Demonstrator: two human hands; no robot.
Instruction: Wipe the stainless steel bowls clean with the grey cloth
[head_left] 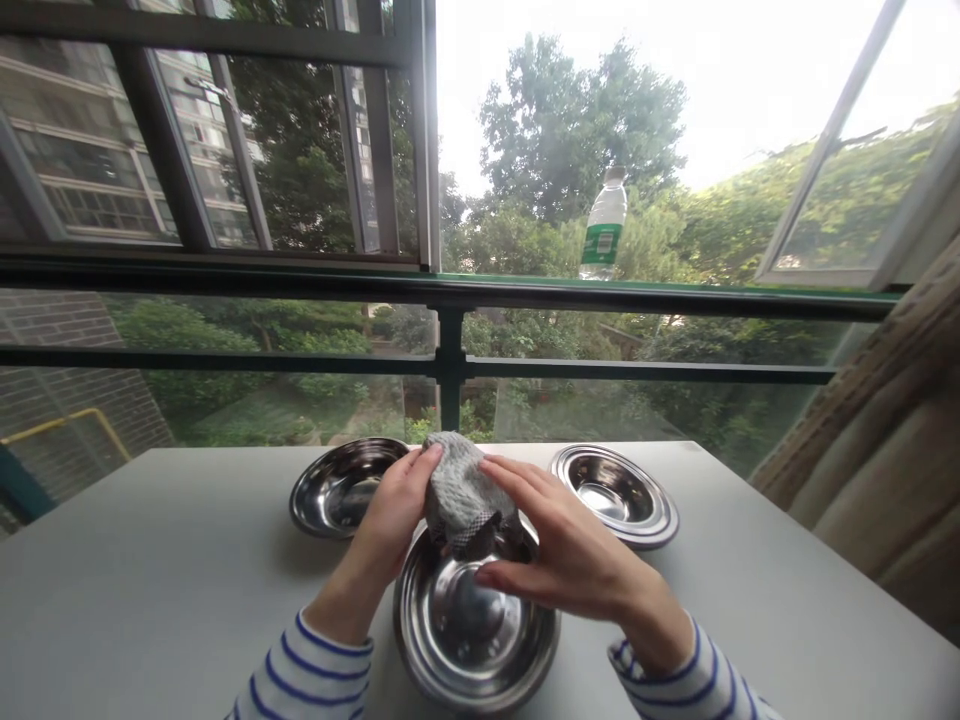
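Observation:
A grey textured cloth [461,485] with a dark checked edge is bunched over the far rim of a shiny metal bowl [480,665]. My left hand [397,500] grips the cloth's left side, its thumb lying along the top. On the other side, my right hand [570,540] has its fingers over the cloth's right part. Its thumb is stretched out above the inside of the bowl. Part of the cloth is hidden behind the right fingers. The bowl stands at the near middle of the white table [225,590].
Another metal bowl [330,490] stands behind my left hand, and a wide-rimmed one [615,495] behind my right. A plastic bottle [604,230] with a green label stands on the window ledge beyond a dark railing [300,285]. A curtain [892,460] hangs at right.

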